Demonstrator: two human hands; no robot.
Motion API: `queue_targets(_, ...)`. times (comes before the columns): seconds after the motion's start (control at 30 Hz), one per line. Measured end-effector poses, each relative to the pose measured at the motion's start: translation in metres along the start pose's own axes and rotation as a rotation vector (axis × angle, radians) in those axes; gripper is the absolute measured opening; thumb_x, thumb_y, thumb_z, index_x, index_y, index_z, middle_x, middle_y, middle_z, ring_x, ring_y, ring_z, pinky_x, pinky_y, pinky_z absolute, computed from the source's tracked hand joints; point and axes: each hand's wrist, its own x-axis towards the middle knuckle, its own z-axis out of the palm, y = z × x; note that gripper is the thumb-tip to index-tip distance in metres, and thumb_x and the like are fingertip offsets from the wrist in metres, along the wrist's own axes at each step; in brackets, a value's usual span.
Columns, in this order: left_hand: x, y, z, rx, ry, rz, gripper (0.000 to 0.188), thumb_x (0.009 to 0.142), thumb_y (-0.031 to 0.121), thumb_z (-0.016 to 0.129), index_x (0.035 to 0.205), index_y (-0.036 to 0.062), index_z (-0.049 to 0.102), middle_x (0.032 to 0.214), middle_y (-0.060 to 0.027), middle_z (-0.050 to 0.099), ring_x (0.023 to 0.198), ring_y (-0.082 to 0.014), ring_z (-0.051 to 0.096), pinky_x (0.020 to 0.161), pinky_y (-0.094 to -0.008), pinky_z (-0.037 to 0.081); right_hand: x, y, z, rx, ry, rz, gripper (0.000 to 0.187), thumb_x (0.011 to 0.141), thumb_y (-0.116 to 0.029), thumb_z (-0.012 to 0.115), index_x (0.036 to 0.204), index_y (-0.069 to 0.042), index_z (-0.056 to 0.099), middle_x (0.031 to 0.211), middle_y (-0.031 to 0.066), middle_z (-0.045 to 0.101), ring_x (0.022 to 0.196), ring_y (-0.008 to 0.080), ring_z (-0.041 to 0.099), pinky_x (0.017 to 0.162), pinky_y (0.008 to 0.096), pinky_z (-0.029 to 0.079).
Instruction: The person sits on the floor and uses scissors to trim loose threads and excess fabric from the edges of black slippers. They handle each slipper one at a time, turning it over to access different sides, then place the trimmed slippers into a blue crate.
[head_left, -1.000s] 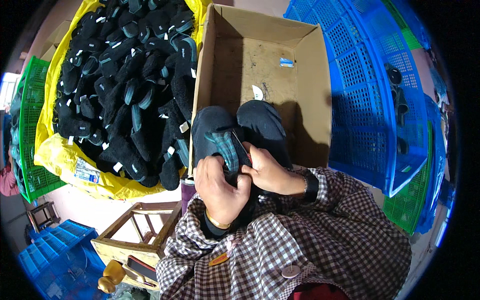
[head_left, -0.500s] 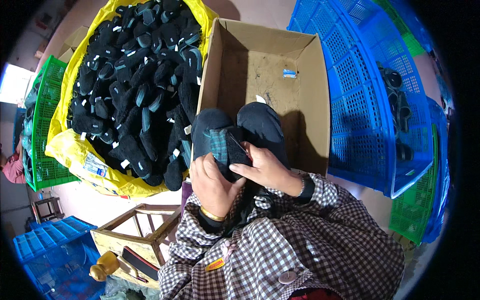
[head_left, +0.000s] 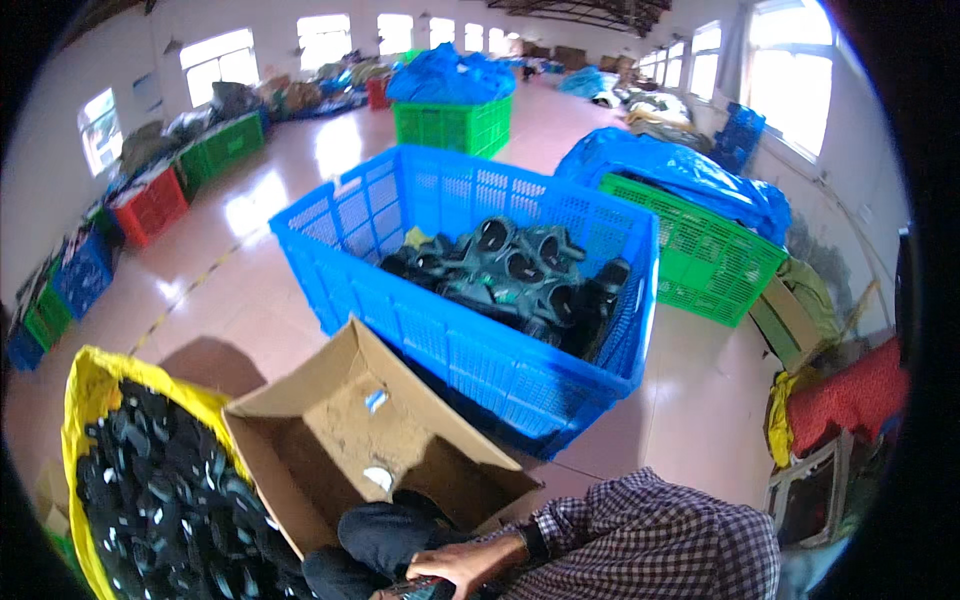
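At the lower edge, my right hand is closed on a dark slipper, most of which is cut off by the edge. Only a sliver of my left hand shows beside it, its fingers out of sight. My knees, in dark trousers, press against the near side of a cardboard box. A yellow sack on the left is packed with black slippers bearing small white tags.
Beyond the box stands a large blue crate holding dark grey-green footwear. Farther off are a green crate and another green crate with blue sheeting. Red rolled material lies at the right.
My view has swung up and to the right, away from my lap to the wider room. Both hands now sit at the lower edge, with the left almost out of view.
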Motion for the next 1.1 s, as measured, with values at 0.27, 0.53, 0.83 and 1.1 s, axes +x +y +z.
queue_targets(0.27, 0.025, -0.035, 0.002, 0.201, -0.108, 0.174, 0.058, 0.047, 0.02, 0.085, 0.097, 0.0014, 0.062, 0.09, -0.0193, 0.063, 0.089, -0.04, 0.058, 0.08, -0.0475, 0.046, 0.003, 0.041, 0.01, -0.143, -0.076, -0.066, 0.091, 0.063, -0.056, 0.082, 0.126, -0.004, 0.042, 0.112, 0.0217, 0.052, 0.098, 0.0396, 0.056, 0.081, 0.0466, 0.048)
queue_targets(0.53, 0.013, -0.026, 0.0, 0.251, -0.042, 0.18, 0.058, 0.053, 0.02, 0.081, 0.102, -0.0009, 0.059, 0.092, -0.0226, 0.059, 0.087, -0.0436, 0.055, 0.079, -0.0491, 0.046, 0.014, 0.06, 0.016, -0.11, -0.064, -0.176, 0.085, 0.07, -0.054, 0.079, 0.126, -0.002, 0.042, 0.112, 0.0215, 0.049, 0.099, 0.0386, 0.054, 0.079, 0.0476, 0.046)
queue_targets(0.83, 0.0, -0.044, 0.019, 0.373, 0.066, 0.23, 0.049, 0.058, 0.003, 0.061, 0.106, 0.0032, 0.062, 0.096, -0.0217, 0.059, 0.09, -0.0395, 0.053, 0.079, -0.0458, 0.046, -0.001, 0.042, 0.03, -0.234, 0.068, -0.106, 0.072, 0.075, -0.057, 0.067, 0.12, -0.005, 0.045, 0.109, 0.0187, 0.047, 0.091, 0.0382, 0.056, 0.076, 0.0495, 0.045)
queue_targets(1.1, -0.001, -0.047, 0.028, 0.369, 0.236, 0.265, 0.035, 0.059, 0.005, 0.063, 0.094, 0.0013, 0.062, 0.087, -0.0204, 0.059, 0.081, -0.042, 0.053, 0.077, -0.0475, 0.046, -0.005, 0.031, 0.033, -0.22, 0.234, -0.069, 0.053, 0.071, -0.037, 0.068, 0.114, -0.011, 0.049, 0.108, 0.0116, 0.05, 0.089, 0.0342, 0.057, 0.075, 0.0468, 0.045)
